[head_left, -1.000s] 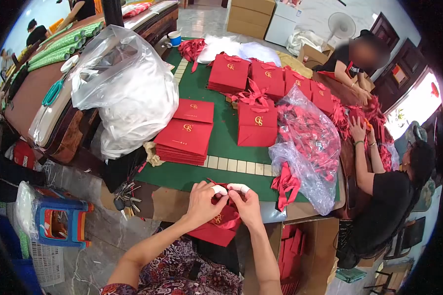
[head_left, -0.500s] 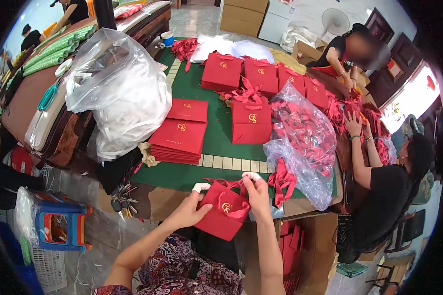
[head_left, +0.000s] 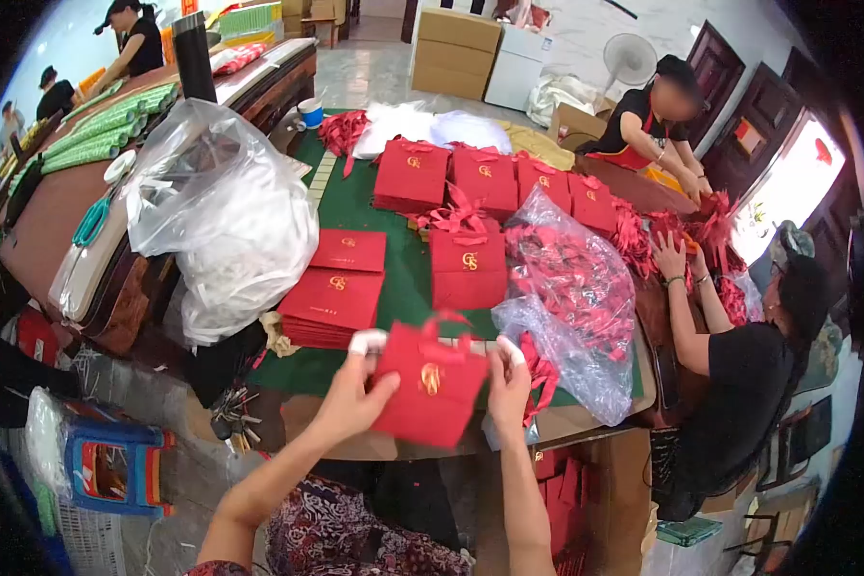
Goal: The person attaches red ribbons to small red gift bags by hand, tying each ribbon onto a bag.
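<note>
Head view: the left hand (head_left: pixel 358 389) has its fingers closed on the left edge of a red bag (head_left: pixel 430 408), which is tilted over the near edge of the bench (head_left: pixel 408 288). The right hand (head_left: pixel 511 389) is at the upper right corner, fingers narrow; blur prevents confirming a grip.

Status of the held bag: ribbon loop (head_left: pixel 444 322) fitted at the top, so handle work is judged nearly or fully complete. The centre bag (head_left: pixel 468 274) and the stacks in the back row (head_left: pixel 411 175) also show red ribbon at their tops and are judged done. The left stack (head_left: pixel 331 331) lies flat with no ribbon visible; judged outstanding. More red pieces (head_left: pixel 566 499) stand in a carton (head_left: pixel 624 480) below the bench (their condition cannot be verified). Loose ribbon supply is present in a clear plastic bag (head_left: pixel 586 288), right of the centre bag.

Markings: a gold monogram, read as "GS", on the held bag, centre bag, left stack and back row. Small print beneath it on the left stack is illegible. No other brand or label could be read.
</note>
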Demonstrator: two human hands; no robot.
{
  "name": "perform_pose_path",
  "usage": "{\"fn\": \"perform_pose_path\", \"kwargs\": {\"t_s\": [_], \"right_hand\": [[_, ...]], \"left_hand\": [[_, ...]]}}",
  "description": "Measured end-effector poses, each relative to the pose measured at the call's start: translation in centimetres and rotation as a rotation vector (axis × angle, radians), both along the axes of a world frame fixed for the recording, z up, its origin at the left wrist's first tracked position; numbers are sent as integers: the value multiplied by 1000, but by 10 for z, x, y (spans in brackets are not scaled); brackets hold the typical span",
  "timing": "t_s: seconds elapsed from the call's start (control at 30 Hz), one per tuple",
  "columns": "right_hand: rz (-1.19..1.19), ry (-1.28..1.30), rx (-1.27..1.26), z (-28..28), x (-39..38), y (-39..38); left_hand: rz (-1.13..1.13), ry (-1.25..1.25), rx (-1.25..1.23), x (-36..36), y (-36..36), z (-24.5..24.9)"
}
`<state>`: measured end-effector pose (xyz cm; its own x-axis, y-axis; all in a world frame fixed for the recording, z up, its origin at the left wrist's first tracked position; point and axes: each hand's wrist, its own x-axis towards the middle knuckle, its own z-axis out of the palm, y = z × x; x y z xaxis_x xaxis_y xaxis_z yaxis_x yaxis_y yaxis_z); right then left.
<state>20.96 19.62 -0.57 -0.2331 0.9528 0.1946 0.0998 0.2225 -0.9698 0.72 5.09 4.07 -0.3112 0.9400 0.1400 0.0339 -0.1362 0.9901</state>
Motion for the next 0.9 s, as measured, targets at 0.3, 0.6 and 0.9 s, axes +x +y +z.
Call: {"fn": "perform_pose_path", "kwargs": {"t_s": [0.3,0.6,0.9], "right_hand": [[-316,-450,417,8,45,-41],[-332,-659,450,-14,68,-39],[-290,-541,448,-17,61,-43]], "left_hand": [[433,361,74,-17,177,22],[439,649,-6,-1,211,-37],[422,1294,-587,-87,161,3]]}}
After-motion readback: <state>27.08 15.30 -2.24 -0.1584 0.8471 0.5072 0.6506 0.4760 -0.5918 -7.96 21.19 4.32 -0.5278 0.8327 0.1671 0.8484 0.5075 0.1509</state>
